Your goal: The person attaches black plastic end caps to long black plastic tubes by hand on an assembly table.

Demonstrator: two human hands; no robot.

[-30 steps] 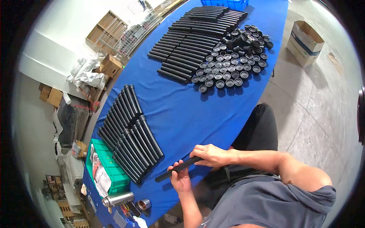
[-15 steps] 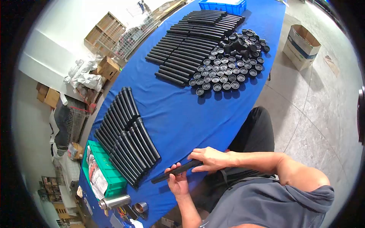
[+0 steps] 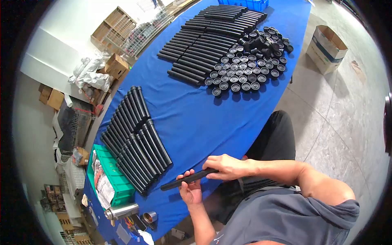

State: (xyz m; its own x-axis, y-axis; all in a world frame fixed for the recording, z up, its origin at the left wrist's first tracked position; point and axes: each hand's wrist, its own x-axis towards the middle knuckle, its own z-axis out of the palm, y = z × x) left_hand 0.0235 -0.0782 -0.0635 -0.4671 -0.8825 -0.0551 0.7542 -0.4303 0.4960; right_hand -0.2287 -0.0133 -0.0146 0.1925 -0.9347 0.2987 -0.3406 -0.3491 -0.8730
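Observation:
A black tube is held at a slant over the front edge of the blue-covered table. My left hand is closed around its middle, with thumb and fingers on either side. At its near end, my right hand grips with curled fingers that hide that end. To the left of my hands, two rows of finished-looking black tubes with wider collars lie side by side on the cloth.
Plain black tubes lie in rows farther up the blue table, beside many round black caps. A green crate, a metal cylinder and a metal cup sit at the left end. A cardboard box stands on the floor.
My right hand has closed farther around the near end of the tube, and the tube has tilted up slightly. The view has shifted a little.

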